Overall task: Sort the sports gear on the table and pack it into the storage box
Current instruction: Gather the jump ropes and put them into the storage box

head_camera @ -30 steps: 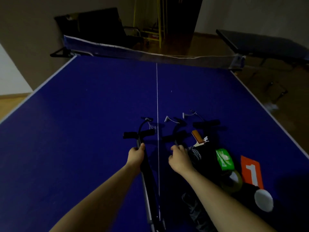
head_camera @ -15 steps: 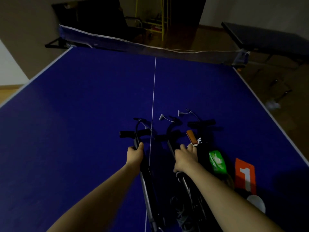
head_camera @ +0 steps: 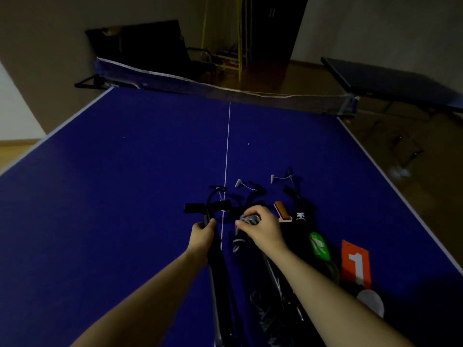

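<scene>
Nearest us, both forearms reach forward over the blue table (head_camera: pixel 112 196). Low right, close to the table's near edge, we note a white disc (head_camera: pixel 370 301), partly in shadow. Just beyond it lies an orange card (head_camera: pixel 355 264) bearing a white "1", and to its left a green packet (head_camera: pixel 318 246).

Between the arms run long dark shafts; lighting is dim and we cannot tell exactly what gear they are. The left hand (head_camera: pixel 201 235) is curled around the left shaft (head_camera: pixel 218 271), thumb on top, just left of the white centre line (head_camera: pixel 226 156). The right hand (head_camera: pixel 260 227) is curled around a grey bundle (head_camera: pixel 249 219), fingers over it, with pale loops hanging below. We cannot tell whether the bundle is cord or strap.

Just right of that hand lies a small brown block (head_camera: pixel 281 211) with a white end, and beside it a black item with a white logo (head_camera: pixel 300 216).

Beyond the hands: a black crossbar handle (head_camera: pixel 194 207) on the left shaft, then two white cord ends (head_camera: pixel 240 183) on the table. No storage box is in view.

Farther off, the net (head_camera: pixel 225 90) spans the table. Behind it stand a dark chair (head_camera: pixel 150 46) and a yellow frame (head_camera: pixel 240 33); a second table (head_camera: pixel 390 78) is at the far right.
</scene>
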`<state>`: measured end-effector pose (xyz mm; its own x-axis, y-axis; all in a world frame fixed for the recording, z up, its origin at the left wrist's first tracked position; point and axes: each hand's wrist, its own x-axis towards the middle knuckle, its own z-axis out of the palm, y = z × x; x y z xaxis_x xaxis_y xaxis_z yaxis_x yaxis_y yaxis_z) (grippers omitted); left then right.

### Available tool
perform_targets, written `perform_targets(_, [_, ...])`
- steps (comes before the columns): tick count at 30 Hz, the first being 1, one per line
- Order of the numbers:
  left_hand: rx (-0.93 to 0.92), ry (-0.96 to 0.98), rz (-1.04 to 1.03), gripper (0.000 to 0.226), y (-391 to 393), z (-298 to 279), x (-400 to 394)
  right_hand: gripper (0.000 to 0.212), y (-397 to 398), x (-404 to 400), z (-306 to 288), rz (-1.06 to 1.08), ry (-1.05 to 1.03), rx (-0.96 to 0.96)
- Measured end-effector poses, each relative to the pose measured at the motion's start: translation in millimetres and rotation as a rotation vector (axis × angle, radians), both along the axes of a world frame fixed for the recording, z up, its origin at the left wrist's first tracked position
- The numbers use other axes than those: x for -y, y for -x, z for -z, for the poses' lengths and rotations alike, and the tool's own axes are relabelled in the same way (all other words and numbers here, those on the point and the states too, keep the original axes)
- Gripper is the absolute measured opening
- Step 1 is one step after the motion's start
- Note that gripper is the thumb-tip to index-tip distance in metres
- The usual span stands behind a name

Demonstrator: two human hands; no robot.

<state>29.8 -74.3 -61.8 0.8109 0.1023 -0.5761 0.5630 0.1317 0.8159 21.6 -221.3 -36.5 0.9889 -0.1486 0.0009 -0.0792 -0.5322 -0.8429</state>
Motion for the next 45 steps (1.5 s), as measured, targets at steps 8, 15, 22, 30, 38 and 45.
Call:
perform_targets(8, [0.083, 0.192, -0.027, 0.03, 31, -15, -4, 0.035, 35, -26, -4, 0.024, -0.326, -0.016])
perform_targets(15, [0.031, 0.201, 0.162, 0.079, 65, -21, -25, 0.021, 63, -43, -2, 0.08, -0.658, -0.061])
perform_targets(22, [0.071, 0.152, 0.202, 0.09, 79, -14, -23, 0.028, 81, -50, 6, 0.171, -0.654, -0.07])
perform_targets(30, [0.144, 0.027, 0.16, 0.088, 85, -1, -21, 0.033, 93, -22, 32, 0.08, 0.157, -0.232])
perform_targets(38, [0.126, 0.018, 0.178, 0.092, 76, 17, -25, 0.041, 111, -8, 47, -0.145, 0.708, -0.599])
perform_targets(45, [0.11, 0.003, 0.203, 0.09, 69, 26, -24, 0.025, 105, -6, 53, -0.131, 0.697, -0.585])
